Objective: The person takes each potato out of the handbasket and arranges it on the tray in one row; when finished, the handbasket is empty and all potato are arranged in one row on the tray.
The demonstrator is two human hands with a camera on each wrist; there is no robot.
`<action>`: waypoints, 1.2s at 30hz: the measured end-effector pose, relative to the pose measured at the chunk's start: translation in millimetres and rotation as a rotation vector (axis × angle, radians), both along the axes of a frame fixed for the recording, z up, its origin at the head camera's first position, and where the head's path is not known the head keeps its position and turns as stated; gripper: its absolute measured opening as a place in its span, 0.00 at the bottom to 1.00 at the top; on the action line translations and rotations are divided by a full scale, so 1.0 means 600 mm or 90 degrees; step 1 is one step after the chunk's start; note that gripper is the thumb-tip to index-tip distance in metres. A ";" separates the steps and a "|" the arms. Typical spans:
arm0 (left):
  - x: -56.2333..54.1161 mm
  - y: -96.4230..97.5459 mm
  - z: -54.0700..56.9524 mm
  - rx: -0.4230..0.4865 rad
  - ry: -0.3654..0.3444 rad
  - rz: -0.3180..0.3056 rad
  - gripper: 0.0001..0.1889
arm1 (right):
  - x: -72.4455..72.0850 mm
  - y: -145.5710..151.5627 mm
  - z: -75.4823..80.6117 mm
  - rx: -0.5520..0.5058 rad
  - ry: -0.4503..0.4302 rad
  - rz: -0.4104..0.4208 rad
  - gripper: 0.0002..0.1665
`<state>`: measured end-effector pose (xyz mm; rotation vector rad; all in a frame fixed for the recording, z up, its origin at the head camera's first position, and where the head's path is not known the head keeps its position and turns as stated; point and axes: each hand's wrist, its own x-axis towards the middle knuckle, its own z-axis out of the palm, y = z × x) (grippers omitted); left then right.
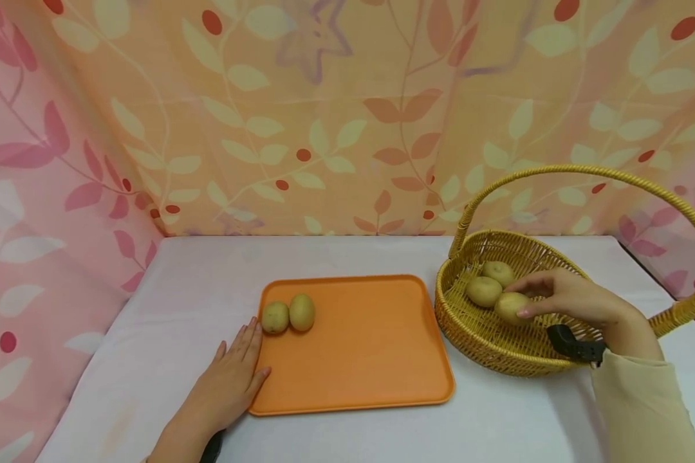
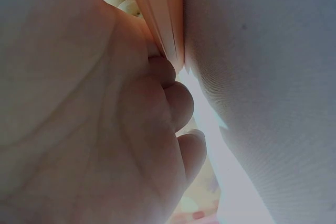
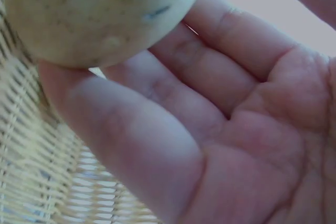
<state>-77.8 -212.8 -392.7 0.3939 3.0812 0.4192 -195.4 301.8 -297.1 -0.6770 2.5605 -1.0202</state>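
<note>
Potato (image 1: 511,309) is being pinched between the thumb and fingers of the right hand (image 1: 579,297), low inside the wicker basket (image 1: 486,355), right up against a pair of basket potatoes (image 1: 484,291). The grip is narrowed to about the spud's own width, and the palm is kept off it, as can be seen from the right wrist. Whether any weight has been taken off the basket floor can't be told from these angles, tbh.

Two tray potatoes (image 1: 302,312) are set side by side near the left edge of the orange tray (image 1: 359,360). The left hand (image 1: 231,379) is laid along that edge, fingers pretty much straight, nothing gripped; the tray is probably being steadied.

So the step in hand would be read as a pick from the basket, with potatoes apparently being shifted to the tray. If that's right, a straight lift is called for first so the neighbours aren't knocked, then a carry leftwards over the basket wall and a gentle lowering onto bare tray. Also, the tall arched handle (image 1: 585,169) should be minded by the forearm.
</note>
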 end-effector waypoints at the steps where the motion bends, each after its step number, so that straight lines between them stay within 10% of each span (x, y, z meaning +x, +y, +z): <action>1: 0.000 0.000 0.000 -0.001 -0.001 0.001 0.35 | 0.002 -0.003 0.002 0.000 0.004 -0.002 0.19; 22: 0.001 -0.001 0.000 0.001 -0.013 0.002 0.36 | 0.032 -0.087 0.036 -0.015 0.117 -0.006 0.19; 36: 0.002 0.000 0.002 -0.003 -0.015 0.002 0.36 | 0.021 -0.155 0.042 -0.053 0.066 0.027 0.20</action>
